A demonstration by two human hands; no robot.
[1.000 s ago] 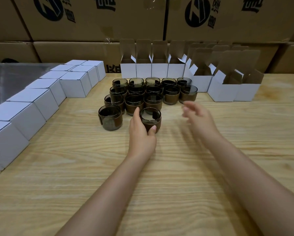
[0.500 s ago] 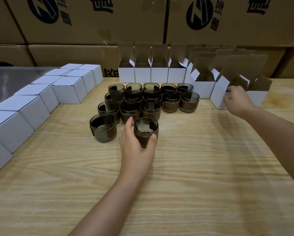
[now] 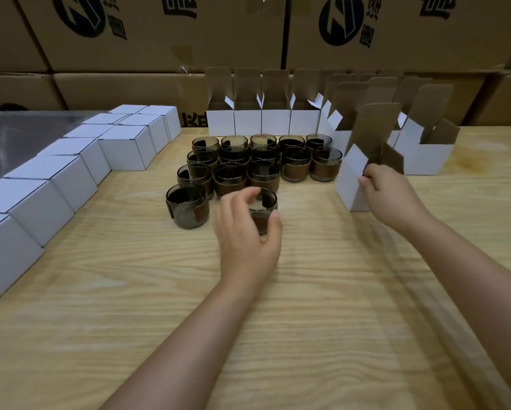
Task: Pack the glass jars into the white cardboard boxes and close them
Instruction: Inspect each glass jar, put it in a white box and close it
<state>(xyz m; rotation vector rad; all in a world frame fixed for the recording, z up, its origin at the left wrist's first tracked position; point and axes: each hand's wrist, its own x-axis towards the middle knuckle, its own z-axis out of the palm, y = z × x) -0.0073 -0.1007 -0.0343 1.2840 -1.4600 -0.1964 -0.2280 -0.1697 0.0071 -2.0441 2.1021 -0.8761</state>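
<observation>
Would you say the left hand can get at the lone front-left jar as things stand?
Probably not yet: the left hand grips another jar. The lone jar stands close beside it, with nothing in between.

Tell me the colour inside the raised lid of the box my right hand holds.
Plain brown, unlike the white outside; the lid shows best in the head view.

Light wooden tabletop (image 3: 277,335), pronounced grain, fills foreground. Grey reflective metal surface (image 3: 26,137) adjoins it at far left. Stacked brown shipping cartons (image 3: 218,31) form wall behind table, printed with dark round logos (image 3: 341,23) and characters. Clear tape (image 3: 186,59) on one carton front.
</observation>
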